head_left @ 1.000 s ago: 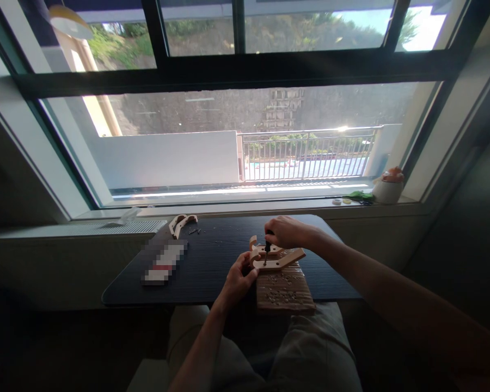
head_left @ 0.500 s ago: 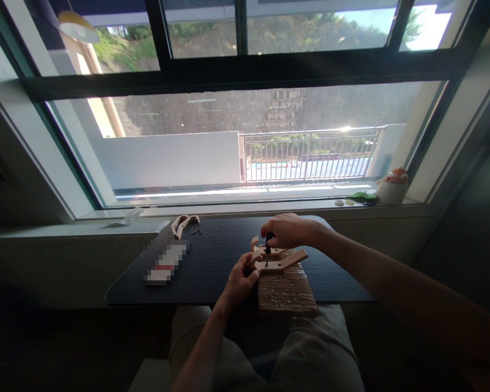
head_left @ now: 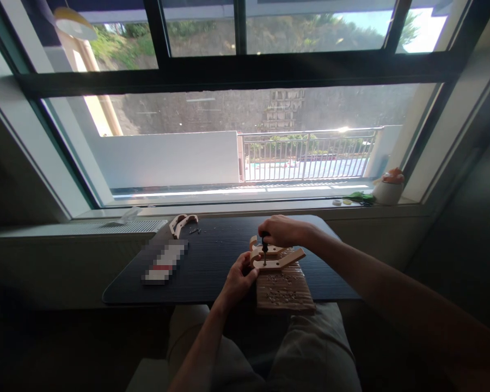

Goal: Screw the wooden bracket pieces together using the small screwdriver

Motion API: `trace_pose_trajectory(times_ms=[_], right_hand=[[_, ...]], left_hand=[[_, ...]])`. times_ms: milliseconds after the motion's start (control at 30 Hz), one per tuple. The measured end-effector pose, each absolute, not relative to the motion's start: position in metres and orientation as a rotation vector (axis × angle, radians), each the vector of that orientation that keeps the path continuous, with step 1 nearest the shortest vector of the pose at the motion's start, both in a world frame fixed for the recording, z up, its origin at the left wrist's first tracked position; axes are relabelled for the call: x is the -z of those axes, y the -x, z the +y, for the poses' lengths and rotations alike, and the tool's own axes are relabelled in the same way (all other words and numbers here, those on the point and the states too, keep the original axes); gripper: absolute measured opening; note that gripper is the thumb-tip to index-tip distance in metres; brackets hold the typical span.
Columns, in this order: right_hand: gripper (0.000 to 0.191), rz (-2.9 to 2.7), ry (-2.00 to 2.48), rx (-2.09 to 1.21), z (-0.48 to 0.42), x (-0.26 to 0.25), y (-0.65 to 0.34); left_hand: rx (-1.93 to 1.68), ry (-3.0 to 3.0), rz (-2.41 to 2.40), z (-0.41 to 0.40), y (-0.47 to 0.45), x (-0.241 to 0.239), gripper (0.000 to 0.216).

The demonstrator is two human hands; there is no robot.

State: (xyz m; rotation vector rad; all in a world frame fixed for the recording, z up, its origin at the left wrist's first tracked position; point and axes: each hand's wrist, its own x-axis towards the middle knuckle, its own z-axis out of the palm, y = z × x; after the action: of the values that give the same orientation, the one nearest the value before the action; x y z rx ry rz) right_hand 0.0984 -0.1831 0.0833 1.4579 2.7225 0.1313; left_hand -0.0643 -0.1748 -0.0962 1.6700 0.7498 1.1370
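My right hand (head_left: 281,231) is closed around the black handle of a small screwdriver (head_left: 264,246) held upright, its tip down on a light wooden assembly (head_left: 275,259) of curved flat pieces. My left hand (head_left: 237,279) grips the near left edge of that wooden assembly and holds it steady. The assembly rests on a brown cardboard piece (head_left: 283,291) dotted with small holes, at the front edge of the dark table (head_left: 212,256).
Two more curved wooden pieces (head_left: 181,222) and a few loose screws (head_left: 195,231) lie at the table's back left. A blurred flat packet (head_left: 164,263) sits on the left. On the window sill at right stand a white pot (head_left: 387,190) and small items.
My right hand has shifted slightly on the screwdriver handle, which stays upright on the wood. My left hand keeps its hold. The view has wobbled a little.
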Motion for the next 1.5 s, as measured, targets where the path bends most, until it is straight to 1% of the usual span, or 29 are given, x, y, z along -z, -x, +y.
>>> trace_pose_trajectory(times_ms=[233,567,833,967,1067,1500], right_hand=[[0.025,2.625,-1.578,-0.097,-0.180,-0.085,-0.100],[0.031,2.554,-1.646,-0.181,-0.180,-0.078,-0.094],[0.031,2.511,-1.462,-0.079,-0.185,-0.095,-0.086],[0.024,2.506,-1.304,-0.073,-0.185,-0.100,-0.077],[0.021,2.525,-1.265,-0.077,-0.185,-0.097,-0.073],[0.026,2.506,-1.500,-0.125,-0.183,-0.079,-0.078]], left_hand=[[-1.139,-1.678,0.755,-0.178,0.064,0.091,0.040],[-1.139,-1.664,0.718,-0.178,0.065,0.091,0.038],[-1.142,-1.635,0.719,-0.174,0.065,0.096,0.041],[-1.135,-1.644,0.719,-0.175,0.065,0.094,0.040],[-1.138,-1.654,0.723,-0.176,0.066,0.093,0.040],[-1.149,-1.647,0.678,-0.176,0.064,0.094,0.040]])
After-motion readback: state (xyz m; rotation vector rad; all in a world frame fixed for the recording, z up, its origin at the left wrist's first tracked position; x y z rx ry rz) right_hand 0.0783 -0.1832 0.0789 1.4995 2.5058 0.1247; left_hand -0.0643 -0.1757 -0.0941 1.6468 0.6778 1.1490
